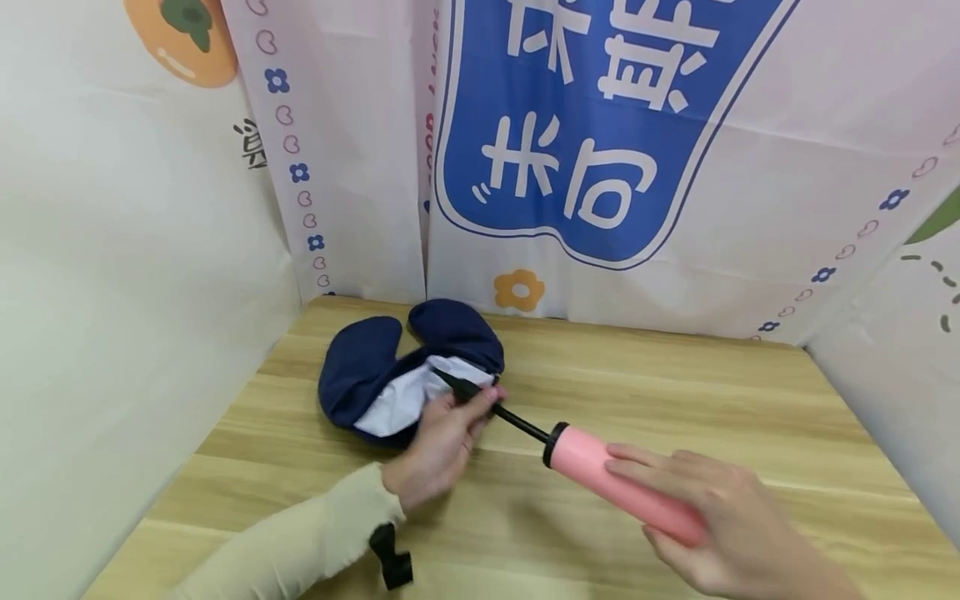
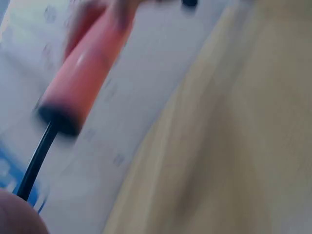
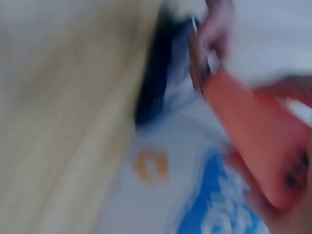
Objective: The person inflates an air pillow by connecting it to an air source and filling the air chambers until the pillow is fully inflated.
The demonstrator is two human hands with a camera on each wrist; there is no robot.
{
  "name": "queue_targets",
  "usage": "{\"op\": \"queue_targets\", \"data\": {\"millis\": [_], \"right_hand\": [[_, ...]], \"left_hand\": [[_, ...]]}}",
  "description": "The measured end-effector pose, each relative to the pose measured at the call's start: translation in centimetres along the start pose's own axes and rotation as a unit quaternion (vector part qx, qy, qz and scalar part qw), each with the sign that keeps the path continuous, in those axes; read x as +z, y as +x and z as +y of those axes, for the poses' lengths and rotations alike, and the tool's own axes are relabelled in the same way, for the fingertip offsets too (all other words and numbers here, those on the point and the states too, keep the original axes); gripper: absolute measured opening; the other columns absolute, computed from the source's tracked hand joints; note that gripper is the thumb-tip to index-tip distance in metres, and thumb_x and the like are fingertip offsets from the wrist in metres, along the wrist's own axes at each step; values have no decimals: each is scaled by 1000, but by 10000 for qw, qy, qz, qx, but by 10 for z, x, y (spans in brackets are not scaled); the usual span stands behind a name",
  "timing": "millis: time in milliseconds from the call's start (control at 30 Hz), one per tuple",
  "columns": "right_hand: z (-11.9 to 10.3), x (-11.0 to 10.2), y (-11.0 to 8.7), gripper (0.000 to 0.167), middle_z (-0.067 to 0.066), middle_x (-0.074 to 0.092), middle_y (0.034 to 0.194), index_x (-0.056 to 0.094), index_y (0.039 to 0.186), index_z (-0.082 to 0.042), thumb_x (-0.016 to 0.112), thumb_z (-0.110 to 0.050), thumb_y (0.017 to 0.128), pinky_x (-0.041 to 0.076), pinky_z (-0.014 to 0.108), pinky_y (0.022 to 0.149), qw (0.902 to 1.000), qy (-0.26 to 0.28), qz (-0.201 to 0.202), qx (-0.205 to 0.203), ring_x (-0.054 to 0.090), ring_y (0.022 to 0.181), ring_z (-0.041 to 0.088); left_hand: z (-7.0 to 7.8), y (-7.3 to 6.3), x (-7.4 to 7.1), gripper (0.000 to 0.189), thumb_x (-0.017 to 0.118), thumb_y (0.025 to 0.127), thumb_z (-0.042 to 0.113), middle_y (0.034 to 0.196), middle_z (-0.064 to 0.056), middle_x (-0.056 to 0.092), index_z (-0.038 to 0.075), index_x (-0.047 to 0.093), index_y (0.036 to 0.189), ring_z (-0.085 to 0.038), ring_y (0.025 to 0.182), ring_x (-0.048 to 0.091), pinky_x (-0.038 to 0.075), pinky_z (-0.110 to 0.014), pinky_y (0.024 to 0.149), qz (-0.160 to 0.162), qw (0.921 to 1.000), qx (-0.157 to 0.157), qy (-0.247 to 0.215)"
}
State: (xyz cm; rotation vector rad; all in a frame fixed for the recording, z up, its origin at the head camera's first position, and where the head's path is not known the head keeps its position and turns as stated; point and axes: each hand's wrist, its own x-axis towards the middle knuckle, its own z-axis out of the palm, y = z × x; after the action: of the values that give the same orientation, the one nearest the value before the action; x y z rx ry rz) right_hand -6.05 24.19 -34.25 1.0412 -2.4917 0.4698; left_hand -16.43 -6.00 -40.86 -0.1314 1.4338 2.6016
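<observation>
A hand air pump with a pink barrel [image 1: 600,471], a thin black rod [image 1: 521,422] and a tapered black nozzle [image 1: 455,382] slants across the head view. My right hand [image 1: 731,517] grips the barrel. With thumb and fingers my left hand [image 1: 442,442] holds the pump near its nozzle. That nozzle points up and left over the white lining [image 1: 401,402] showing through the opening of a navy U-shaped neck pillow [image 1: 356,358]. The barrel [image 2: 85,73] looks blurred in the left wrist view. In the right wrist view, fingers surround the barrel [image 3: 253,131].
Beneath everything is a wood-grain table [image 1: 637,375]. A white printed sheet [image 1: 360,167] with a blue panel of characters [image 1: 555,150] hangs behind it, and a pale wall [image 1: 135,275] stands on the left. A black strap buckle [image 1: 392,558] hangs by the left sleeve.
</observation>
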Motion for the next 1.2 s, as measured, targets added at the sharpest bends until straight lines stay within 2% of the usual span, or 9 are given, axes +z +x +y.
{"op": "queue_targets", "data": {"millis": [133, 267, 367, 467, 567, 733, 900, 1033, 1200], "right_hand": [[-5, 26, 21, 76, -12, 74, 132, 72, 134, -30, 84, -15, 60, 37, 11, 57, 9972, -298, 491, -488, 55, 75, -2], [-10, 48, 34, 73, -14, 72, 135, 72, 135, -29, 84, -17, 64, 39, 15, 54, 9964, -485, 513, -462, 56, 73, 2], [-11, 55, 33, 67, -14, 67, 144, 67, 143, -29, 83, -25, 78, 40, 16, 54, 9971, -552, 333, -412, 55, 75, 5], [-6, 50, 21, 48, -15, 62, 151, 60, 150, -31, 65, -41, 103, 37, 14, 55, 9983, -494, 137, -278, 51, 79, 3], [1, 38, 5, 48, -16, 59, 154, 56, 154, -32, 50, -49, 109, 45, 15, 61, 9992, -360, -81, -150, 54, 84, 0], [9, 8, -15, 67, -18, 62, 150, 54, 155, -33, 81, -31, 93, 53, 19, 71, 9990, -116, -419, 45, 58, 93, -5], [10, 6, -11, 50, -14, 71, 138, 68, 142, -29, 73, -30, 92, 44, 7, 68, 9984, -274, 399, -275, 55, 79, -4], [1, 20, 10, 66, -12, 77, 126, 76, 129, -28, 77, -16, 64, 39, 11, 57, 9944, -307, 929, -402, 54, 72, 0], [-2, 39, 22, 67, -11, 75, 130, 75, 130, -26, 80, -18, 64, 43, 15, 53, 9932, -487, 945, -470, 58, 73, 4]], "left_hand": [[-16, -13, 13, 29, 64, 105, 5, 110, -3, 78, -9, 57, 129, -12, 112, 73, 55, -21, 103, 60, 9997, -235, 61], [-20, -13, 13, 32, 64, 105, 8, 117, -7, 73, -10, 55, 131, -15, 117, 71, 56, -19, 99, 113, 9994, -166, 270], [-15, -4, 7, 38, 63, 106, 9, 121, -10, 73, -12, 53, 136, -16, 118, 72, 56, -20, 100, -94, 9988, -16, 488], [-8, 6, 0, 43, 63, 106, 8, 121, -12, 75, -14, 51, 141, -14, 116, 73, 55, -23, 104, -350, 9976, 149, 572], [-1, 12, -5, 43, 61, 107, 6, 115, -7, 78, -15, 49, 142, -10, 111, 74, 55, -24, 105, -426, 9976, 168, 528], [6, 19, -9, 39, 61, 106, 4, 107, -1, 79, -15, 52, 139, -10, 111, 74, 56, -22, 100, -158, 9985, 331, 402], [-5, 11, 10, 24, 64, 104, 3, 107, -3, 78, -8, 58, 125, -13, 110, 74, 57, -21, 98, 115, 9997, 230, -43], [-23, -8, 30, 21, 65, 105, 6, 109, -4, 74, -5, 57, 121, -12, 111, 73, 55, -21, 103, 130, 9996, -52, -229], [-29, -12, 35, 34, 65, 105, 9, 126, -15, 70, -10, 53, 131, -17, 120, 70, 55, -20, 102, 82, 9999, -76, 60]]}}
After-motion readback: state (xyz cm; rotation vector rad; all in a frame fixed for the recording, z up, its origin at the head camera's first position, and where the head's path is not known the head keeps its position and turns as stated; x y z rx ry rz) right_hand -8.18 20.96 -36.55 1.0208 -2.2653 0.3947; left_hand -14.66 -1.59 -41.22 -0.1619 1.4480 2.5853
